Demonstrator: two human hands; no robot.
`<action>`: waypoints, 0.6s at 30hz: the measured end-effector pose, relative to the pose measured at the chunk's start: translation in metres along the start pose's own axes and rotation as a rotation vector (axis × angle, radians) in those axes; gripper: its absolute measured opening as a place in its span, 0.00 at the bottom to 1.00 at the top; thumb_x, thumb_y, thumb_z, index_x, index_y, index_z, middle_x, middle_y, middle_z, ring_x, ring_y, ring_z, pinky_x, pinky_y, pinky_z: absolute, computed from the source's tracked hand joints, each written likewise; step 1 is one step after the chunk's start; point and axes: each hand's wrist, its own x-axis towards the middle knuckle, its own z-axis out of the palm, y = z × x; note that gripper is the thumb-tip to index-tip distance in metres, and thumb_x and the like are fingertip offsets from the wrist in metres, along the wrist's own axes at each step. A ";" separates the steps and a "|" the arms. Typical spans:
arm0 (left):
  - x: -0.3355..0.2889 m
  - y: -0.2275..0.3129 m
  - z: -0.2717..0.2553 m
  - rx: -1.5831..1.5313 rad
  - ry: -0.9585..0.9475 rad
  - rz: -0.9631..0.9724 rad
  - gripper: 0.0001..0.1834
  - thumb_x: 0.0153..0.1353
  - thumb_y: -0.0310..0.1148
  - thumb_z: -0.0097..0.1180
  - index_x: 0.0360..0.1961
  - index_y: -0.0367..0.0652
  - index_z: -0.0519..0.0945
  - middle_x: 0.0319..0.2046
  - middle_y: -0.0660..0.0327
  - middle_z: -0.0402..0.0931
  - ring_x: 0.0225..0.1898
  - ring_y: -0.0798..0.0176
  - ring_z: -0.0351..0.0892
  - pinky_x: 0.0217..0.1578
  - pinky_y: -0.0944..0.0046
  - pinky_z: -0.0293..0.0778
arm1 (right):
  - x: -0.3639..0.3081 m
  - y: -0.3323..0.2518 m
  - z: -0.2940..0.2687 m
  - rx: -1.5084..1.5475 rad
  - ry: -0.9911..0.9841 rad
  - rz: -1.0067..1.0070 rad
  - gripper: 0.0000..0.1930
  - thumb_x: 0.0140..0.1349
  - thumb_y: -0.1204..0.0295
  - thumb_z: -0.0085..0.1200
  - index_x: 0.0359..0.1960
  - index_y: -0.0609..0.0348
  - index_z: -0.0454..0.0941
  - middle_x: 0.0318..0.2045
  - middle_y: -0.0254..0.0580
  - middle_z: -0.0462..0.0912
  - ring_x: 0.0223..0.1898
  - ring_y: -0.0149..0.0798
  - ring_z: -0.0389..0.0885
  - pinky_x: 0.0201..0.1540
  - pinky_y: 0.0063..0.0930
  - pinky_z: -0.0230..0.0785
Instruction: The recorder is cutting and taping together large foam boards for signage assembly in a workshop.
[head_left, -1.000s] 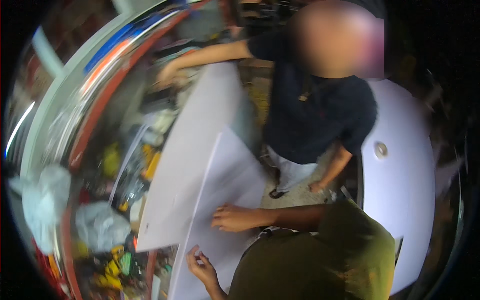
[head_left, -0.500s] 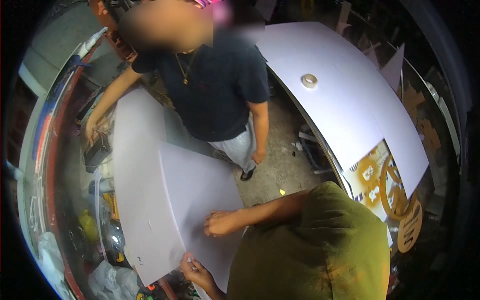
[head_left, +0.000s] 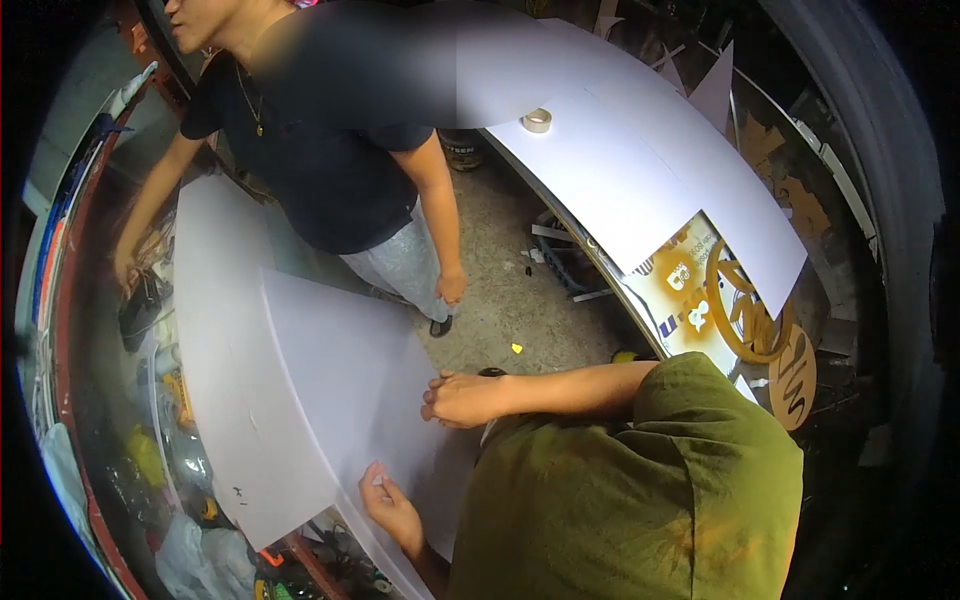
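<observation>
While the right hand (head_left: 458, 400) sits loosely curled by the right edge of the near white sheet (head_left: 340, 345), the left hand (head_left: 396, 512) crooks its fingers close to that sheet's left edge (whether either grips anything, I can't tell). A broader white board (head_left: 225, 370) lies along the left; uneven pressure could skew or crease the sheet, and a bump from the far co-worker (head_left: 310, 180) might jolt both.

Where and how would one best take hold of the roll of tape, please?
Probably grip the ring wall of the roll of tape from above, on its near side, pinching it between inside and outside: it lies flat on the white sheet at right, its open centre facing up.
</observation>
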 end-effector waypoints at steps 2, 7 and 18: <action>0.002 0.002 0.007 -0.058 -0.005 0.043 0.16 0.61 0.17 0.47 0.50 0.34 0.76 0.42 0.56 0.78 0.28 0.66 0.70 0.29 0.67 0.66 | -0.010 0.001 -0.004 0.004 0.025 0.008 0.12 0.56 0.69 0.58 0.43 0.54 0.80 0.38 0.41 0.82 0.48 0.44 0.78 0.51 0.40 0.65; 0.002 0.034 0.023 -0.023 -0.064 -0.025 0.16 0.61 0.17 0.48 0.50 0.35 0.76 0.42 0.58 0.79 0.25 0.68 0.67 0.28 0.67 0.66 | -0.030 0.011 -0.016 0.013 0.064 0.047 0.12 0.57 0.68 0.58 0.43 0.54 0.80 0.39 0.41 0.82 0.48 0.44 0.77 0.51 0.40 0.65; 0.016 0.083 0.111 0.012 -0.199 0.110 0.18 0.59 0.15 0.51 0.50 0.37 0.77 0.39 0.61 0.79 0.18 0.77 0.57 0.20 0.72 0.59 | -0.104 0.090 -0.044 0.057 0.157 0.128 0.13 0.58 0.68 0.57 0.45 0.54 0.79 0.41 0.42 0.82 0.50 0.46 0.77 0.52 0.43 0.65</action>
